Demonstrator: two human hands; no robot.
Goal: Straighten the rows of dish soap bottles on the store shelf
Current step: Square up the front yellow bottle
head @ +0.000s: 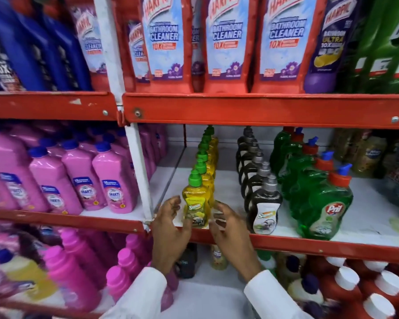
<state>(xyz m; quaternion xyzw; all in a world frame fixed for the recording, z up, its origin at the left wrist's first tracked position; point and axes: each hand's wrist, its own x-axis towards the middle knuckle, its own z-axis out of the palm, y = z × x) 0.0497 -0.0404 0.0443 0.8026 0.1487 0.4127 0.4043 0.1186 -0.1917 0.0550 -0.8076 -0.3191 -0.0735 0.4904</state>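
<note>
On the white middle shelf [226, 189] a row of yellow dish soap bottles with green caps runs straight back; the front yellow bottle [195, 201] stands upright at the shelf's front edge. My left hand [171, 226] is at its left side and my right hand [230, 229] at its right, fingers spread, at or just off its sides; no grip shows. To the right stand a row of black bottles [264, 203] with grey caps and a row of green Pril bottles [320, 203] with red and blue caps.
A white upright post [138, 171] stands just left of my left hand. Pink bottles [78, 180] fill the left bay. The red shelf lip [309, 245] runs below the bottles. Harpic cleaner bottles [226, 42] stand on the shelf above; more bottles are on the shelf below.
</note>
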